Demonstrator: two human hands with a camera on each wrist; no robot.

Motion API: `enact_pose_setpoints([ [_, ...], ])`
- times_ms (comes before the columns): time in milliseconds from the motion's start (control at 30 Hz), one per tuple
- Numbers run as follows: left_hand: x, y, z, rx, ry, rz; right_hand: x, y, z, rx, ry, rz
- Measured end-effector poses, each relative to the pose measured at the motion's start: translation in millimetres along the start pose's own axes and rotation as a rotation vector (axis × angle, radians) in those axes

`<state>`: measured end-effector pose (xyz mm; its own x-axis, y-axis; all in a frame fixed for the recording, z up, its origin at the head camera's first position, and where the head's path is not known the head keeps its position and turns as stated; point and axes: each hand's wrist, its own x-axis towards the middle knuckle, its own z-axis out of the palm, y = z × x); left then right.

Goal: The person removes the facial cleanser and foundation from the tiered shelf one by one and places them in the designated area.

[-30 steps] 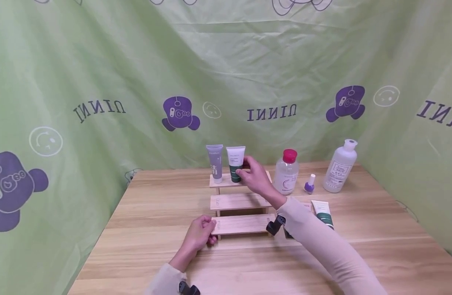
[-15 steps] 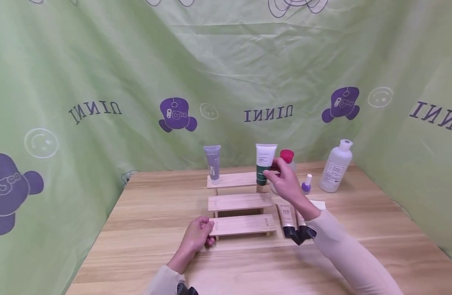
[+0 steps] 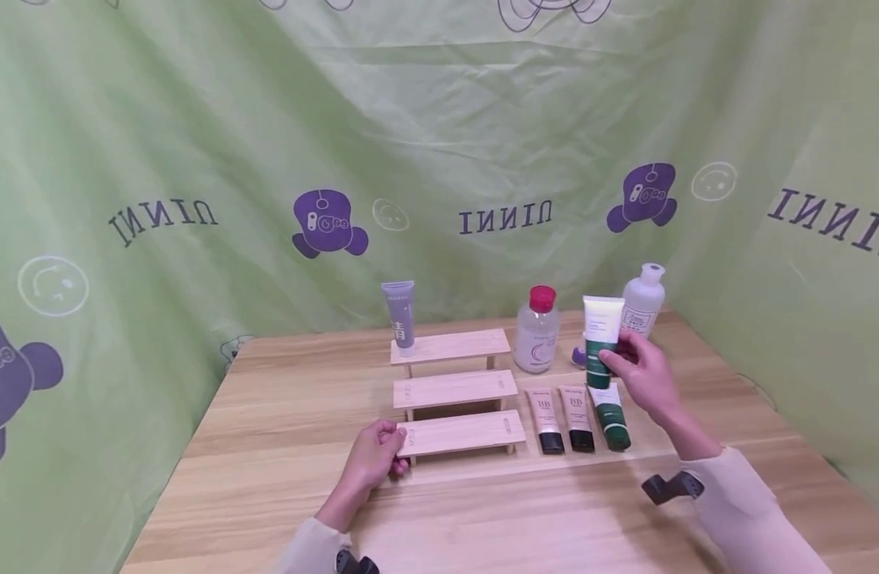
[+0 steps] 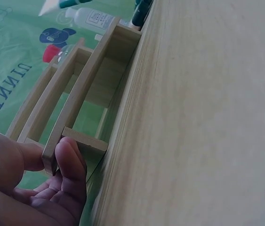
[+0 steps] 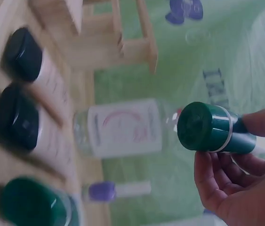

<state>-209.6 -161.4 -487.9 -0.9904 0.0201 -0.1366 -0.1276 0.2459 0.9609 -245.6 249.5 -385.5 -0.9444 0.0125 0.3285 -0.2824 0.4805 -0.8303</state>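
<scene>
Fingers [image 5: 205, 179] of the right hand [image 3: 649, 379] pinch a green-and-white plastic tube [image 3: 601, 325] cap-down; the left hand [image 3: 370, 456] grips a pale wooden three-step rack [image 3: 455, 390], likely steadying it.

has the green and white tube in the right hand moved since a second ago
Yes, in the head view the held green-and-white tube moved right, from the wooden stand to past the red-capped bottle.

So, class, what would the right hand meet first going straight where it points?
Beyond its white-and-green plastic tube, the right hand would probably first meet the clear, red-capped bottle, though depth is unclear.
</scene>
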Motion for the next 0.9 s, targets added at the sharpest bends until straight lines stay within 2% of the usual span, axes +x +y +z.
enact_pose_setpoints([
  [233, -1.5, 0.1, -0.1, -0.001, 0.000, 0.000, -8.7, 41.7, -24.3, -0.074, -0.084, 0.175],
  [433, -2.2, 3.1, 1.3, -0.011, -0.005, -0.007, -18.1, 70.2, -37.5, -0.146, -0.134, 0.274],
  [667, -1.7, 4.6, 3.1, -0.018, -0.004, 0.005, -26.3, 83.4, -44.6, -0.205, -0.157, 0.359],
  [900, -1.8, 2.5, 1.8, -0.016, -0.008, 0.004, -29.4, 90.2, -43.6, -0.242, -0.182, 0.379],
])
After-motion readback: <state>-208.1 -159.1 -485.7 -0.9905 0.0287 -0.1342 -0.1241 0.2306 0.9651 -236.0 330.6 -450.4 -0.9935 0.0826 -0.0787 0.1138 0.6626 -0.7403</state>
